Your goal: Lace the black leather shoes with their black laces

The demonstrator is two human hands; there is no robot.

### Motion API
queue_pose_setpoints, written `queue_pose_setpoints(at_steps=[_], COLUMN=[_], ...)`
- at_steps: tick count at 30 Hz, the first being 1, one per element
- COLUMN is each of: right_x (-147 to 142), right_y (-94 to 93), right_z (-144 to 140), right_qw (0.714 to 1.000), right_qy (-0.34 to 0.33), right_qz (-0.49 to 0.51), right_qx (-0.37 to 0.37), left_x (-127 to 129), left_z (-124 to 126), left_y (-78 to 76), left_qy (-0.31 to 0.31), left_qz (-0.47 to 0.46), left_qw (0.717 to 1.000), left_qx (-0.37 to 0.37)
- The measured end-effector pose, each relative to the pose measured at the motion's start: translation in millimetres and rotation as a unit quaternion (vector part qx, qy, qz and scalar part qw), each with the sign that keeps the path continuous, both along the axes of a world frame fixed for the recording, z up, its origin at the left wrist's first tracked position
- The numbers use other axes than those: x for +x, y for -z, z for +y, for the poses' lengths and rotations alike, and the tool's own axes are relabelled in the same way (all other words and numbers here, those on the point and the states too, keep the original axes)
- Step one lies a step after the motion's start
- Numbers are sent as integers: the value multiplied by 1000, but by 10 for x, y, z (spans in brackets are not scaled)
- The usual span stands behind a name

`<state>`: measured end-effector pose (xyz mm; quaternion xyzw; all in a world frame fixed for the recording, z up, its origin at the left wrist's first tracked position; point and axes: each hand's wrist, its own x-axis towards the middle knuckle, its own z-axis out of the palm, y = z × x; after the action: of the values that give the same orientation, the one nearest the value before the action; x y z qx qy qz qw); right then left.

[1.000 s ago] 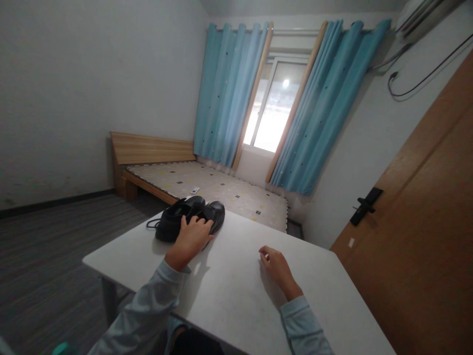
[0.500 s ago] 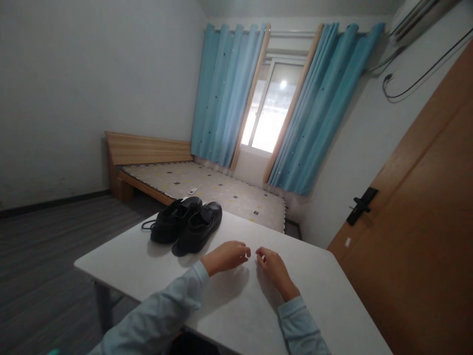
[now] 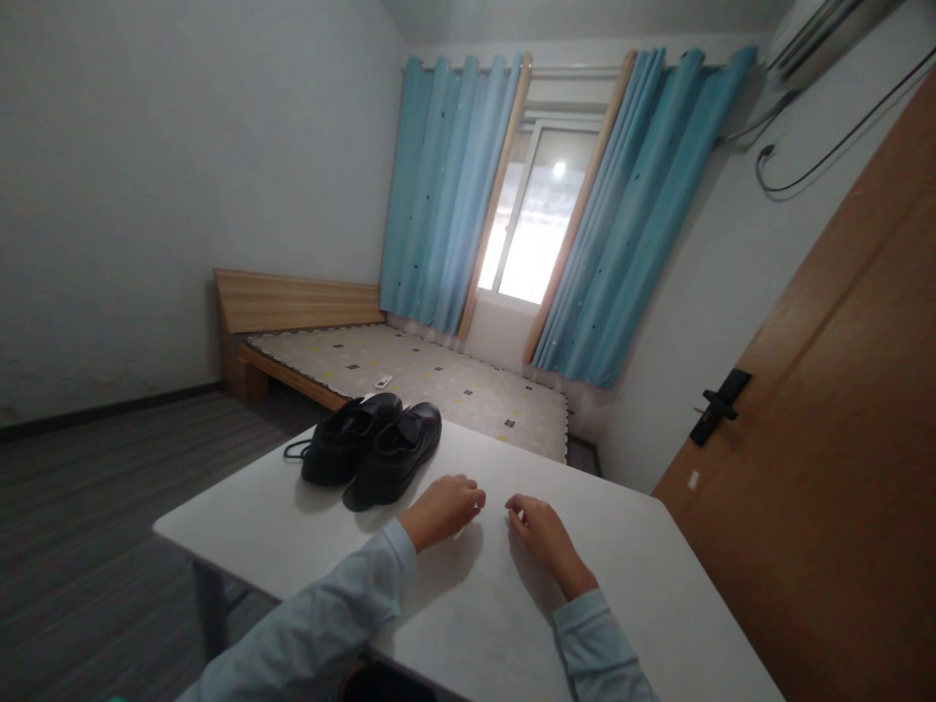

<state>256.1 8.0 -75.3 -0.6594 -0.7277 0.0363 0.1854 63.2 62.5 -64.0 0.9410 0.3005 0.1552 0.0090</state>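
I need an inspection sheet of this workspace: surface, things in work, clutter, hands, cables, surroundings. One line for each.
Surface: white table, bare where visible.
Things in work: pair of black shoes side by side at the far left part of the table, one lace hanging loose.
Clutter: nothing seen.
Hands: left hand and right hand rest on the table, holding nothing, apart from the shoes.
Cables: black cable on the wall under the air conditioner.
Surroundings: bed, blue curtains, window, wooden door.
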Motion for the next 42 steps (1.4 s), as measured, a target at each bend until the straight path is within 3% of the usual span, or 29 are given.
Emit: queue_pose_setpoints(at_steps=[7, 14, 18, 35, 42], right_x=[27, 8, 16, 41, 39], right_y=[32, 14, 28, 43, 55], right_z=[20, 11, 17, 19, 21], right_qw=[1000, 1000, 1000, 1000, 1000], right_qy=[1, 1, 1, -6, -1], right_qz=[-2, -6, -10, -12, -12], right_qx=[-6, -5, -4, 1, 1], left_x=[-176, -367, -451, -583, -556], left_z=[29, 6, 15, 93, 148], left_y=[-197, -344, -344, -198, -159], left_qy=[-132, -326, -391, -370, -374], left_qz=[-86, -174, -162, -100, -130], left_qw=[984, 920, 898, 918, 911], left_qx=[80, 127, 123, 99, 118])
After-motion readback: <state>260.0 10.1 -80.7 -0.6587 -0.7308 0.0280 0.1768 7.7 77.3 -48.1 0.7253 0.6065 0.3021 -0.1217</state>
